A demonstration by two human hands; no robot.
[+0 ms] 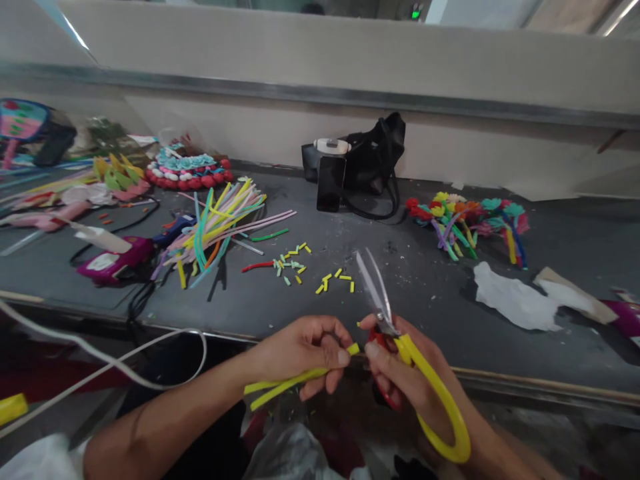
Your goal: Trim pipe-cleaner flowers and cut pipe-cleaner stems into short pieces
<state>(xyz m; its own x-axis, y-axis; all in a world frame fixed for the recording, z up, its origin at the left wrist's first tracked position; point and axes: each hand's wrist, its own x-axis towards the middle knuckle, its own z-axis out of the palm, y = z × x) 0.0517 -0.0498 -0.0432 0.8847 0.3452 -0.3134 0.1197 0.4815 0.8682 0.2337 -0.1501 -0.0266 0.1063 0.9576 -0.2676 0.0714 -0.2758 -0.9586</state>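
My left hand [320, 350] pinches a yellow pipe cleaner [287, 385], folded or doubled, whose short end pokes out past the thumb. Two tails of it hang back toward the wrist. My right hand [407, 363] is closed around scissors [384, 320] with yellow and red handles. Their blades point up and away over the table, slightly parted, with nothing seen between them. Short cut yellow pieces [340, 278] lie on the dark tabletop beyond my hands, beside a small pile of yellow and pale green bits [290, 263].
A bundle of coloured pipe cleaners [225, 223] lies left of centre, by a purple glue gun [115, 260]. A phone [331, 183] leans on a black bag [375, 157] at the back. Colourful flowers [470, 217] and torn white paper [517, 300] are on the right. A white cable [125, 365] loops at left.
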